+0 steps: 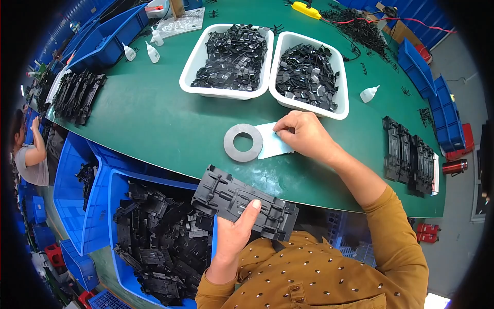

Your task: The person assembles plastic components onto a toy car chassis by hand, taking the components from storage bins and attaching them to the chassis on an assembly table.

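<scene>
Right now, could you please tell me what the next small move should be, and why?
I would probably lift the right hand from the pale sheet toward the black plastic part: the fingertips are at the sheet, while the left hand holds the part, thumb on top. Whether those fingertips pinch anything is unclear.

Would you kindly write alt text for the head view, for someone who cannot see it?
A person's left hand holds a black molded chassis by a green table, while the right hand is over a pale sheet beside a flat grey ring. Beyond stand two white tubs of small black parts.
</scene>
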A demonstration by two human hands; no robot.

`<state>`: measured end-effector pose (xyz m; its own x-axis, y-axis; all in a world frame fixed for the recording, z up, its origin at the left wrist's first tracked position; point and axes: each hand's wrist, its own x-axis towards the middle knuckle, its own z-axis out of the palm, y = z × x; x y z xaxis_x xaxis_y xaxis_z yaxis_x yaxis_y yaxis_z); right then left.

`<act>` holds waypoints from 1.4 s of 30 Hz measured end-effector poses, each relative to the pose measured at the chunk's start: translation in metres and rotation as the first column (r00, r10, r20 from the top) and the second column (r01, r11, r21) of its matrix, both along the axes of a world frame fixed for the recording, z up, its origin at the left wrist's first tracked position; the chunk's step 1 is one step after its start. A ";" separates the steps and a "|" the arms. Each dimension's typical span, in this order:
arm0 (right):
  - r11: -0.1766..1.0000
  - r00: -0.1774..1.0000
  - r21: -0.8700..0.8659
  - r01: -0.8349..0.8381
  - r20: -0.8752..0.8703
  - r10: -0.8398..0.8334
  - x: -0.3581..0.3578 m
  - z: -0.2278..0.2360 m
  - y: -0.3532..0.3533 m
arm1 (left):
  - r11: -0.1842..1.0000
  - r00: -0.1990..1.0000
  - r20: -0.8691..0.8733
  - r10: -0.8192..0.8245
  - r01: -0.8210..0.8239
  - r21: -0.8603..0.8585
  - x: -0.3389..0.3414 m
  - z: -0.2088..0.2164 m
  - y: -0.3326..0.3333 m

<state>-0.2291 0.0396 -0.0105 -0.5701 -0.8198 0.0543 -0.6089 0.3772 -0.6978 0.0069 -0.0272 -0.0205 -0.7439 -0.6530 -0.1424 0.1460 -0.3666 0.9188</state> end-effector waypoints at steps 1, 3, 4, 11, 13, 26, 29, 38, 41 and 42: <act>1.000 0.997 -0.002 -0.015 -0.076 0.015 0.000 -0.002 -0.001 | 1.000 1.000 0.001 0.003 -0.003 0.002 0.000 0.000 0.000; 0.999 0.987 -0.027 -0.041 -0.159 0.036 -0.002 -0.008 -0.002 | 1.000 1.000 0.014 -0.012 0.012 0.008 0.001 -0.002 0.000; 0.996 0.969 -0.052 -0.067 -0.242 0.052 -0.002 -0.010 -0.001 | 1.000 1.000 0.016 -0.009 0.009 0.010 0.002 -0.003 0.000; 0.920 0.960 -0.353 -0.171 -0.269 0.075 0.028 0.014 0.015 | 0.993 0.993 0.030 -0.117 0.117 -0.002 0.000 0.001 -0.001; 0.861 0.913 -0.418 -0.289 -0.391 0.117 0.040 0.022 0.027 | 0.990 0.989 0.040 -0.141 0.141 -0.004 -0.001 0.001 0.001; 0.703 0.816 -0.527 -0.477 -0.564 0.131 0.073 0.012 0.061 | 0.967 0.977 0.015 -0.213 0.213 -0.137 -0.007 0.014 0.024; 0.727 0.853 -0.528 -0.439 -0.499 0.153 0.076 0.014 0.064 | 0.962 0.979 0.007 -0.205 0.203 -0.183 -0.007 0.014 0.027; 0.771 0.902 -0.522 -0.365 -0.403 0.154 0.082 0.018 0.065 | 0.914 0.969 0.014 -0.246 0.237 -0.330 -0.001 0.011 0.027; 0.769 0.905 -0.523 -0.366 -0.394 0.163 0.082 0.019 0.064 | 0.894 0.969 0.031 -0.245 0.238 -0.379 -0.001 0.012 0.027; 0.770 0.904 -0.522 -0.367 -0.394 0.164 0.082 0.019 0.063 | 0.892 0.969 0.034 -0.245 0.239 -0.384 -0.001 0.012 0.027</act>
<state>-0.1473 0.1030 0.0084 -0.2030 -0.6907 0.6940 -0.8410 -0.2400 -0.4848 0.0057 0.0001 -0.0088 -0.8858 -0.4544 0.0940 0.1124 -0.0135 0.9936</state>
